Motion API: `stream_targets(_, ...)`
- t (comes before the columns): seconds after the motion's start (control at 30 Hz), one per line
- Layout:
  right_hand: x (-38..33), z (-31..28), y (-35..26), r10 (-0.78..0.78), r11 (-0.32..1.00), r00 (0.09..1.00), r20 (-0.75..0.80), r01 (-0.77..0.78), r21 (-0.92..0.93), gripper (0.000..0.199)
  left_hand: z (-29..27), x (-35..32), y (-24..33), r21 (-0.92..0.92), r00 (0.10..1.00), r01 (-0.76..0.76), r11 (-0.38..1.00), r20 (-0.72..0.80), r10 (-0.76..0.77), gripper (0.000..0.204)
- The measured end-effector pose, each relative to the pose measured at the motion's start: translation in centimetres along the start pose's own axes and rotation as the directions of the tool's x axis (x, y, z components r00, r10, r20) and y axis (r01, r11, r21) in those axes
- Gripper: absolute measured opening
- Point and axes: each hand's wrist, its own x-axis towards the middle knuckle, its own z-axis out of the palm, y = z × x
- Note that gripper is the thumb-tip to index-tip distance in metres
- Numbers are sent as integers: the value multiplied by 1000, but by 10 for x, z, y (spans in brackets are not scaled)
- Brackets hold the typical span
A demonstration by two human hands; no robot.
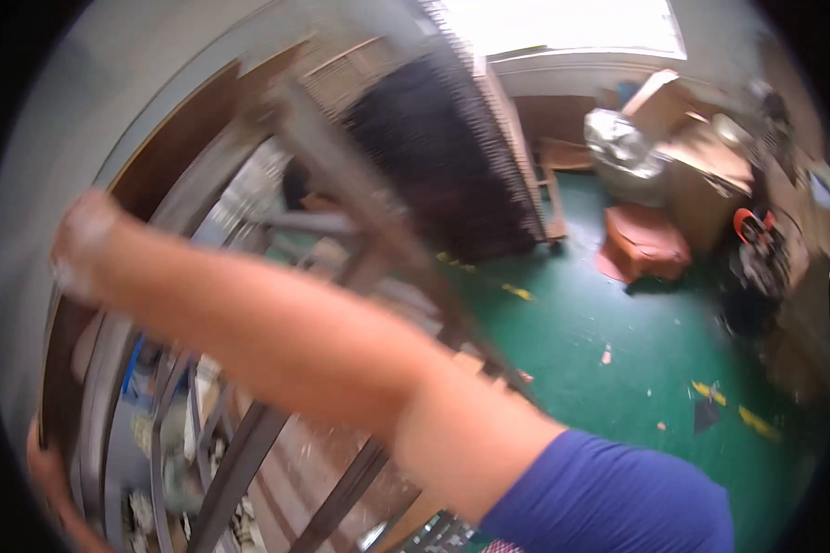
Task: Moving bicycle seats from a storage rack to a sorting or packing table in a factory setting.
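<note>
My right arm, in a short blue sleeve, reaches across the view to the upper left. At its end my right hand (85, 241) lies against the edge of a long brown board (180, 138), and its fingers are smeared by motion. My left forearm rises at the lower left rim. My left hand (41, 452) is by the lower part of the same board, mostly hidden, so its fingers do not show. The board leans along a grey metal frame (111, 396) with slanting bars, which stands under and beside my right arm.
Behind the frame stands a dark ridged stack (433, 147) on a wheeled wooden cart. Further right, a red stool (646, 238), a silvery wrapped bundle (618, 143) and cardboard boxes (705, 189) rest on the green floor (581, 332). Scraps and yellow tape marks dot the floor.
</note>
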Motion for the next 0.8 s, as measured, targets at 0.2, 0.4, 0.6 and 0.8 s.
stream_targets(0.2,-49,-46,-30,-208,977,942,-264,187,-100,24,-61,-24,135,81,1000,18,997,-23,-16,42)
stream_targets(0.4,-52,-76,13,30,996,985,-171,-16,83,21,-101,-15,147,193,992,111,975,45,-122,54)
stream_targets(0.6,-61,-48,61,-16,995,992,-128,29,99,17,-91,-23,162,148,993,118,982,-22,-116,49)
stream_targets(0.8,-85,-47,64,-6,999,970,-242,16,42,15,-105,-19,197,174,987,153,973,25,-160,44)
